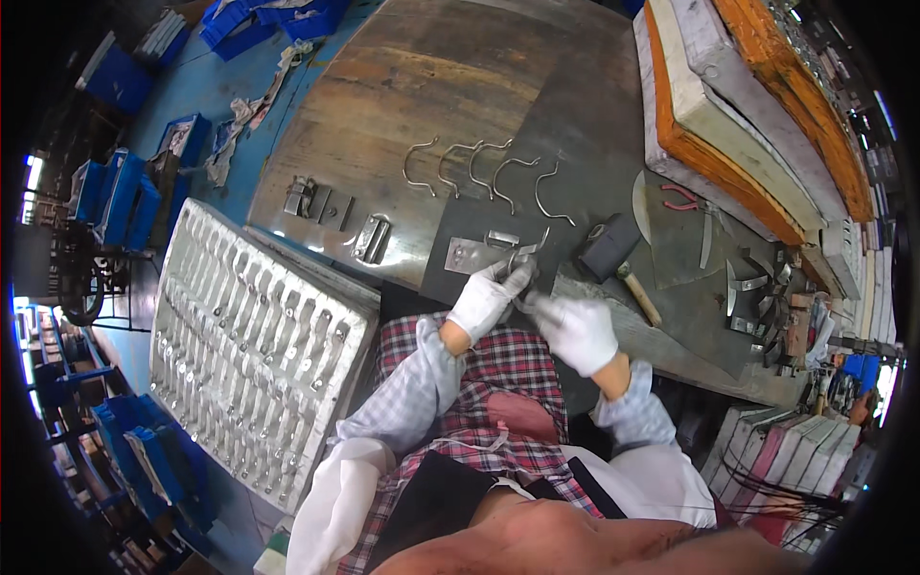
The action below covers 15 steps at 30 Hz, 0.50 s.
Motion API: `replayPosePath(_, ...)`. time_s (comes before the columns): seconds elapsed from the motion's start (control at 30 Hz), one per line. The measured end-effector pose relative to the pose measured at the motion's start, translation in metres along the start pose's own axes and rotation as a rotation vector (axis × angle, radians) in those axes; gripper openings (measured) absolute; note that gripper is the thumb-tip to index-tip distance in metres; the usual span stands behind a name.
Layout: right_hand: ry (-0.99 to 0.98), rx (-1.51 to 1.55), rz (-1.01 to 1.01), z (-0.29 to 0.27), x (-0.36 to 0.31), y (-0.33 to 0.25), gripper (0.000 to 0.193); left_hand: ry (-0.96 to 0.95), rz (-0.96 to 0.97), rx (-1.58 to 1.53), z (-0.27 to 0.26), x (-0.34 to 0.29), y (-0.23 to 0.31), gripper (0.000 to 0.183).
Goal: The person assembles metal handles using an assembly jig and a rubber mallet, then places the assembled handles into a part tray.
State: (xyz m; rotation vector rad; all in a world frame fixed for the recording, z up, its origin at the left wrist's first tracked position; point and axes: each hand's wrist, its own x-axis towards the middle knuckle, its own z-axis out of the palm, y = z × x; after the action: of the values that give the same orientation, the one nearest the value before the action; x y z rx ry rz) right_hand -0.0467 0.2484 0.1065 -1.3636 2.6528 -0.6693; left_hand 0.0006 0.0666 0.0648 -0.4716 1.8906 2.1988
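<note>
My left hand (485, 299), in a white glove, is closed around a small bent metal part (524, 257) over the table's near edge. Close beside it is my gloved right hand (581, 335); its fingers are curled toward the same part and blurred at the tips, so what they pinch is hidden. Just beyond the left hand lie a flat metal plate (465, 255) and a small metal bracket (502, 238). A mallet (609, 240) with a dark block head and wooden handle rests to the right. Several curved metal rods (476, 171) lie farther back.
At left, a pale tray (331, 383) carries rows of metal strips. Metal brackets (372, 239) lie at the table's left side. Red-handled pliers (681, 198) and loose metal pieces (752, 287) are at right, beside large stacked boards (738, 125). Blue bins (125, 196) stand beyond the tray.
</note>
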Motion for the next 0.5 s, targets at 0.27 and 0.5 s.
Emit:
replayPosePath(0.27, 0.247, -0.254, 0.695, 0.019, -0.051, 0.12, 0.028, 0.302, 0.305, 0.773, -0.04, -0.05, -0.034, 0.022)
replayPosePath(0.5, 0.096, 1.327, 1.146, 0.004, 0.006, 0.052, 0.016, 0.344, 0.4, 1.098, -0.032, -0.006, -0.061, 0.029)
